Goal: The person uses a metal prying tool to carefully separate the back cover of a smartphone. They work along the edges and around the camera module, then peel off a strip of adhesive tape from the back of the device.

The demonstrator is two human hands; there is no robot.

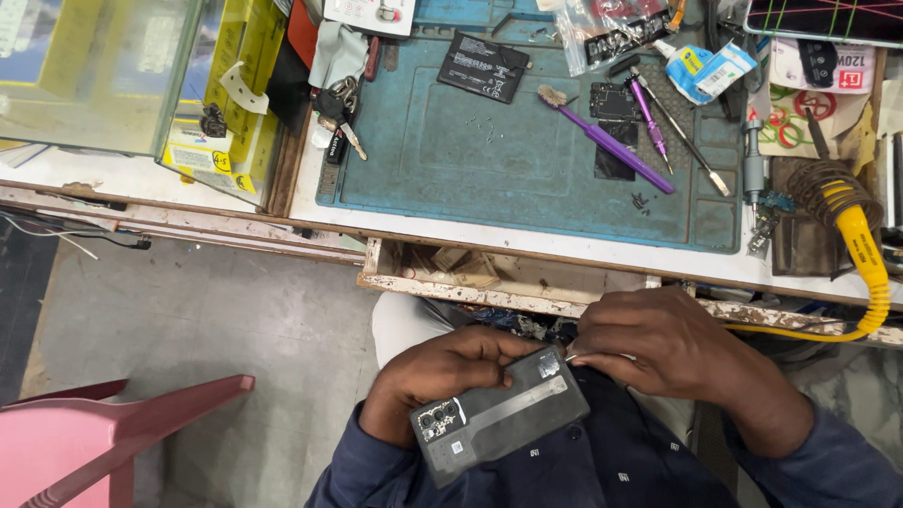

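Note:
My left hand [442, 372] grips a dark grey phone with its back opened [499, 414], held over my lap below the bench edge. The camera cut-out end points toward my left sleeve. My right hand [673, 348] pinches a thin metal tool, likely tweezers [571, 356], whose tip touches the phone's upper right corner. Most of that tool is hidden inside my fingers.
A blue work mat [451, 160] on the bench carries a phone battery [483, 66], a purple brush [607, 141], a small circuit board [616, 102] and loose screws. A yellow-handled soldering iron [861, 235] lies at right. A drawer [499, 275] stands open. A pink plastic chair [103, 433] is at lower left.

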